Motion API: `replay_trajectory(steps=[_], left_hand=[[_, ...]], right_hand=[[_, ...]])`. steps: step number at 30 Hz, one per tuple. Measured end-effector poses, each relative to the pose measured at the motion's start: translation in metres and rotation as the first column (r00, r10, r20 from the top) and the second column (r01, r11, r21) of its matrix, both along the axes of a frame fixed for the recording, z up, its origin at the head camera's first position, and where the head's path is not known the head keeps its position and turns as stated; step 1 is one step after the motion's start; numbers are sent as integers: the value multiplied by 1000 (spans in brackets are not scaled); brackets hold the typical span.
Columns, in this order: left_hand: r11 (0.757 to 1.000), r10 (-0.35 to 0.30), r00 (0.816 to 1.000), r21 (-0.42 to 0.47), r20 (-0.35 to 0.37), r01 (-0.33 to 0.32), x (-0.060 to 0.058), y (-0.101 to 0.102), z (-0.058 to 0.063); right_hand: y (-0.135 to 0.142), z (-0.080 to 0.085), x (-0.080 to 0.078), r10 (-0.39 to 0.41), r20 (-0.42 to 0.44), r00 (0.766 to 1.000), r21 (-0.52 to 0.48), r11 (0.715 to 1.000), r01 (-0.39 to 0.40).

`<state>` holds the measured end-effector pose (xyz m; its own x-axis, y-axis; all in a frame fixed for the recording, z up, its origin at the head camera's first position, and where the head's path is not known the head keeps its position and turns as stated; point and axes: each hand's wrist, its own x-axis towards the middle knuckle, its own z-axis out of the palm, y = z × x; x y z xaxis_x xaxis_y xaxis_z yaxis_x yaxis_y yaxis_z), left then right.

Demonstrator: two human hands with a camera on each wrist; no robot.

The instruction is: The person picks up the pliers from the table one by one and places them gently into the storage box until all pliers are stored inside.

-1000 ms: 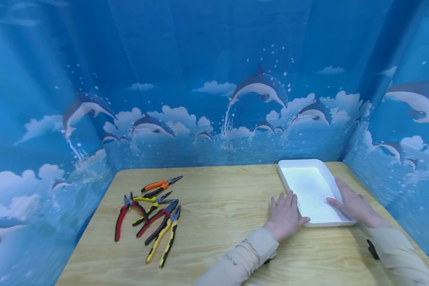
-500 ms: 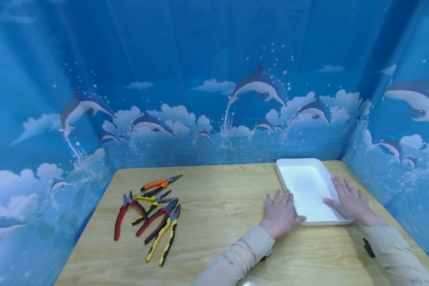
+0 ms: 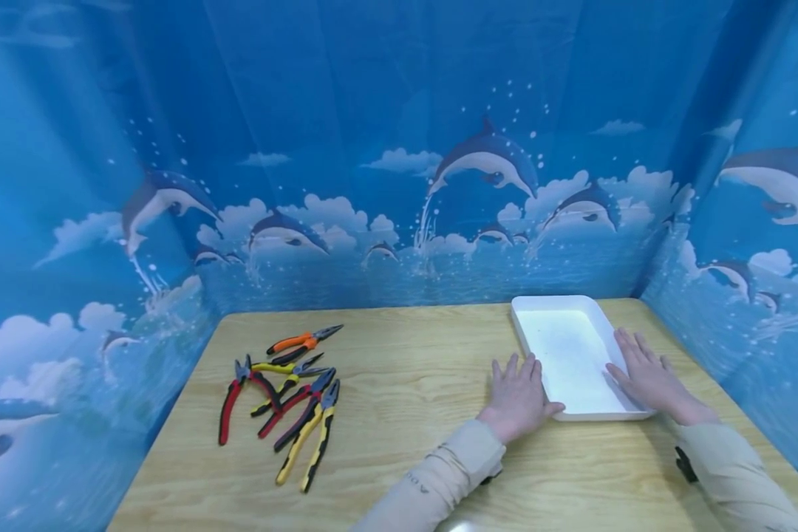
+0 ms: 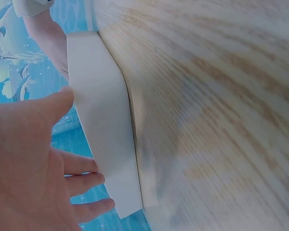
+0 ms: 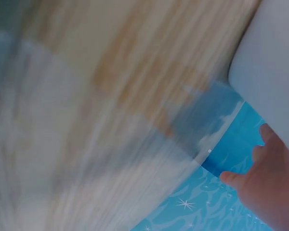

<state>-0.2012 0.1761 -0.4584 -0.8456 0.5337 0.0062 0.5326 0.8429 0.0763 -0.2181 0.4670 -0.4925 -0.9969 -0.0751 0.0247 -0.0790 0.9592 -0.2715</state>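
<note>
My left grip (image 3: 517, 399) is spread wide at the left side of the tray (image 3: 575, 362). My right grip (image 3: 657, 380) is wide too, over its right edge. The tray is white and sits on the right part of the tabletop (image 3: 412, 384). Five pliers (image 3: 318, 387) lie far to the left.

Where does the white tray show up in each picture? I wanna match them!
Head: the white tray is right of the middle, between the left hand and right hand.
Left wrist: its outer side runs down the picture, left of the middle.
Right wrist: just part of it, at the top right.
Shared landmark: the wooden tabletop shows in all three.
</note>
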Motion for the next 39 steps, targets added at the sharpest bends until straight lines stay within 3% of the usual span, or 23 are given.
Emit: replay_trajectory(steps=[14,26,39], left_hand=[[1000,3,1000,6,19,-3,0,-7,1],[1000,6,1000,1,-4,-6,0,-11,-5],[1000,2,1000,-4,23,-1,6,-26,7]], right_hand=[[-9,2,4,20,-23,1000,-5,1000,-20],[-15,2,4,20,20,1000,-37,999,-19],[-25,2,3,18,14,1000,-27,999,-18]])
